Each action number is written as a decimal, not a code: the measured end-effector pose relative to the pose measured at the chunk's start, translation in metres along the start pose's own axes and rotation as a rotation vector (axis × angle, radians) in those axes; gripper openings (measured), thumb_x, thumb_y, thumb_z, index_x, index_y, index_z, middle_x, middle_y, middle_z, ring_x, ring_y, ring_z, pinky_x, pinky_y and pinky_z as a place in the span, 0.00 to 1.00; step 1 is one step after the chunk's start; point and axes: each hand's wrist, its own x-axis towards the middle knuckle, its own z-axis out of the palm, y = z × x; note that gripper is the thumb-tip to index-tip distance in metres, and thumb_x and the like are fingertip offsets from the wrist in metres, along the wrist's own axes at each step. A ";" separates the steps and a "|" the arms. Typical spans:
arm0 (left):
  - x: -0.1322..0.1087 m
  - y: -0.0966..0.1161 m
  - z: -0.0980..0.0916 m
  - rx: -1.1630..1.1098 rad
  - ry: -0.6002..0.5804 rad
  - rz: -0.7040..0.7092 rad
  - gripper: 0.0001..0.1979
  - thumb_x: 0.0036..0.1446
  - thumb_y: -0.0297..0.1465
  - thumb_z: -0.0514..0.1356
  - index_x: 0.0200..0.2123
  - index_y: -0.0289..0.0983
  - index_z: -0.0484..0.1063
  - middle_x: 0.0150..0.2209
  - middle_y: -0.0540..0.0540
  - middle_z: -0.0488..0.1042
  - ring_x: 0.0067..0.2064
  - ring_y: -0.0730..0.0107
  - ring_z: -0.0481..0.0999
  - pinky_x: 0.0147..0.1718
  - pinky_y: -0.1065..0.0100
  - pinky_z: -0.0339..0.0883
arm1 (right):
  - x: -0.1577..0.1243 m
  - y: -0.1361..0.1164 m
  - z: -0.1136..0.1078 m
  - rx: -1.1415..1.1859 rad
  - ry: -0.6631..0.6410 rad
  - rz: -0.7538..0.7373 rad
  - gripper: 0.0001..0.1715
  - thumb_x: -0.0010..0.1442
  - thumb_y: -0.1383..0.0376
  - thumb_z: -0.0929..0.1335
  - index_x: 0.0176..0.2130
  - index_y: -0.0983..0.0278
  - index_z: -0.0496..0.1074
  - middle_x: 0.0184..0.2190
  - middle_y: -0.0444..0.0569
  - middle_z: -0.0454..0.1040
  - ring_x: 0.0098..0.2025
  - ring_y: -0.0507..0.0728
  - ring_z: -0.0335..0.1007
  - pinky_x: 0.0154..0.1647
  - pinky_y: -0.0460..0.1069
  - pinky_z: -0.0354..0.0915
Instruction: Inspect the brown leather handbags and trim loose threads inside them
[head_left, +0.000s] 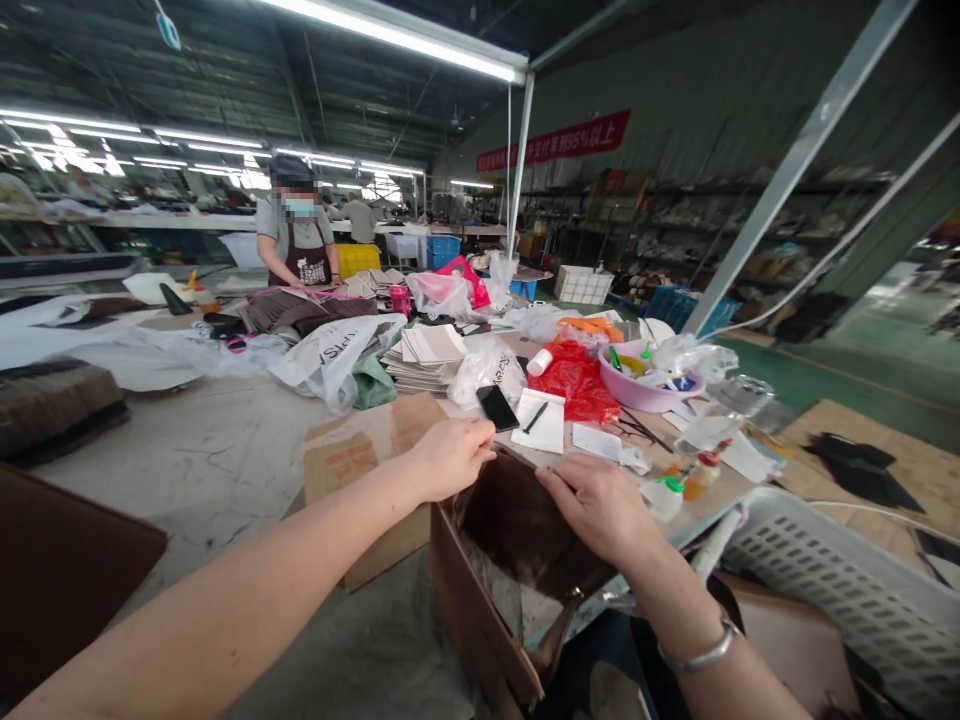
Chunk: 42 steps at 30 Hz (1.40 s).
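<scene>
Both my hands grip the top edge of a dark brown leather piece (517, 530) that hangs off the near edge of the worktable. My left hand (450, 455) is closed, pinching its upper left corner. My right hand (600, 505) is closed on the upper right part, with a silver bracelet on that wrist. A brown stiff panel (480, 620) stands below the piece, against my lap.
A black phone (497, 407), white cards and a red plastic bag (574, 380) lie just beyond my hands. A pink basin (641, 385) and small glue bottles (679, 485) sit to the right, a white basket (840, 590) lower right. A person in an apron works across the table.
</scene>
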 end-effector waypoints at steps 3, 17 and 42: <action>0.000 0.000 0.000 -0.001 0.003 0.003 0.06 0.57 0.31 0.54 0.29 0.37 0.67 0.27 0.48 0.71 0.30 0.67 0.70 0.28 0.69 0.58 | 0.002 -0.001 0.000 0.048 0.019 -0.054 0.23 0.60 0.49 0.62 0.43 0.62 0.74 0.36 0.50 0.76 0.39 0.55 0.70 0.39 0.47 0.60; 0.005 0.002 0.003 -0.027 0.020 -0.044 0.05 0.55 0.29 0.54 0.31 0.35 0.69 0.29 0.44 0.73 0.33 0.63 0.73 0.29 0.67 0.61 | 0.026 -0.023 0.004 -0.162 -0.082 -0.016 0.20 0.62 0.54 0.61 0.29 0.60 0.74 0.28 0.46 0.77 0.31 0.54 0.71 0.29 0.47 0.55; 0.009 0.004 0.008 -0.069 0.053 -0.117 0.06 0.53 0.25 0.52 0.31 0.35 0.68 0.28 0.43 0.73 0.32 0.62 0.74 0.29 0.67 0.63 | 0.047 -0.021 0.003 0.038 -0.176 -0.018 0.17 0.61 0.53 0.62 0.42 0.55 0.74 0.34 0.44 0.78 0.33 0.54 0.72 0.29 0.45 0.57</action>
